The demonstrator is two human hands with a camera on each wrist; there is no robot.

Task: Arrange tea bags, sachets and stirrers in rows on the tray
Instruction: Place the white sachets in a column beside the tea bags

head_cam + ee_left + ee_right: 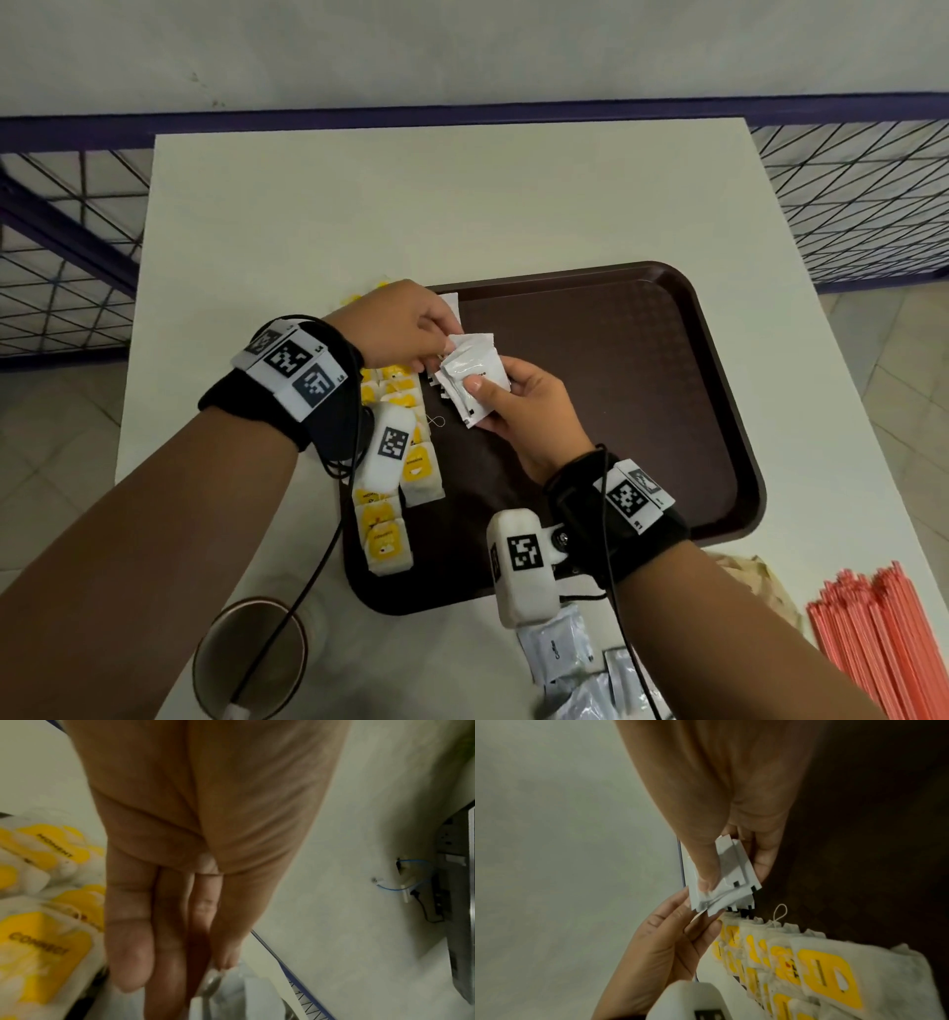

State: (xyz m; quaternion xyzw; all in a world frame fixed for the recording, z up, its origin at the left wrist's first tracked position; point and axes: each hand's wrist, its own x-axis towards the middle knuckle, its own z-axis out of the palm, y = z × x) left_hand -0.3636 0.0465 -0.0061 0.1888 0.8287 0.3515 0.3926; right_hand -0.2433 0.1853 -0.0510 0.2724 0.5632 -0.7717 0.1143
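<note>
A dark brown tray (616, 385) lies on the white table. Tea bags (417, 465) with yellow tags run in an overlapping column down its left side, and show in the wrist views too (38, 943) (821, 973). My right hand (488, 406) (731, 876) grips a small stack of white sachets (472, 370) (731, 888) above the tray, thumb on top. My left hand (441, 349) (205, 969) pinches the stack's near-left corner. Another white sachet (449, 300) lies at the tray's far left corner.
Orange stirrers (883, 642) lie bundled at the table's near right, beside a crumpled brown paper bag (760, 580). Loose white sachets (560, 652) sit off the tray near the front edge. A brown cup (251, 663) stands at the near left. The tray's right half is bare.
</note>
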